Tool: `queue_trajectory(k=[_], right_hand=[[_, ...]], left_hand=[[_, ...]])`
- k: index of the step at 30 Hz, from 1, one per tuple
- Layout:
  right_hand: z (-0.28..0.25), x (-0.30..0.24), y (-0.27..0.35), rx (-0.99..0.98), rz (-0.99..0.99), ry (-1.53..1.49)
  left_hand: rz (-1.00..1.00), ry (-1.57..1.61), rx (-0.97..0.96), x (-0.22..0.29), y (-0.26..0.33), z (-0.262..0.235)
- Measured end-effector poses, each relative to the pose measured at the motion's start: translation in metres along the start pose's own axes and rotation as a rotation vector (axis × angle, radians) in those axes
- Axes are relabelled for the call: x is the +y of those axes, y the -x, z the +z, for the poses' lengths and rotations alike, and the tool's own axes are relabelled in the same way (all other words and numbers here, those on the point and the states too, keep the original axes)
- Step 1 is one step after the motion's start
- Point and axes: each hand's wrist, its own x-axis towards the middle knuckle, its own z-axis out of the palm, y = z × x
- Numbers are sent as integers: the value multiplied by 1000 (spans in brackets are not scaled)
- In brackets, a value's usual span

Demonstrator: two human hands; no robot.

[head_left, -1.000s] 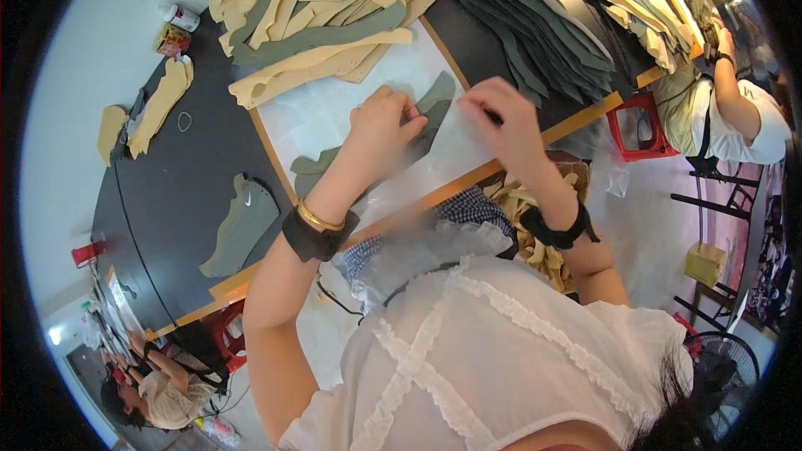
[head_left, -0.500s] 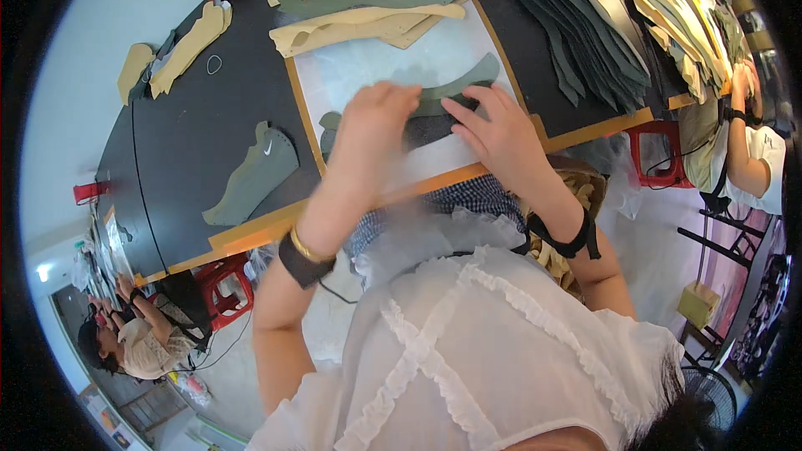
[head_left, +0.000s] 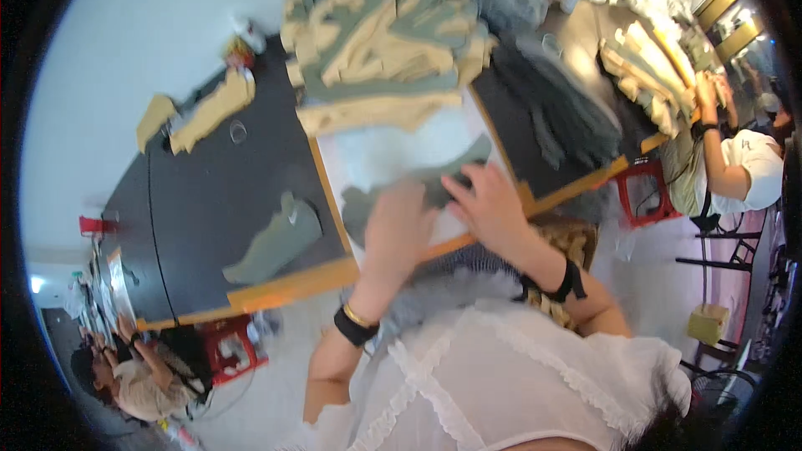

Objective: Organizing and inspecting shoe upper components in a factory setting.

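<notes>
A curved grey-green cut piece [head_left: 474, 155] lies across the white board [head_left: 338, 169] in front of me, with a darker layer along its near side. My right hand [head_left: 491, 210] rests on its right part, fingers spread and fingertips pressed down. Over the middle of the piece is my left hand [head_left: 399, 224], back upward; motion smears its fingers and hides what they touch. Part of the green piece shows to the left of that hand. On the black table to the left lies a separate grey-green shoe-upper piece [head_left: 280, 238] with a small white mark.
Beyond the board lies a large heap of beige and green cut pieces [head_left: 384, 42]. A dark grey stack [head_left: 555, 100] lies right of it, beige pieces [head_left: 213, 108] far left. Orange tape [head_left: 284, 284] lines the table edge. Co-workers sit at both sides, one in a white shirt [head_left: 748, 171].
The whole view has shifted, so the table sits lower and is blurred. My left hand has come down lower over the green piece; my right hand still presses its right part.
</notes>
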Motion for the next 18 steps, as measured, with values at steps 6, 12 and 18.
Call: queue_trajectory(k=[6,12,18], right_hand=[[2,-23,7,-63,-31,178],[-1,-16,3,-136,0,259],[3,-9,-7,-77,-33,373]], left_hand=[[17,-76,8,-7,25,4],[3,164,-4,-37,38,-13],[-134,483,-54,-59,21,-34]])
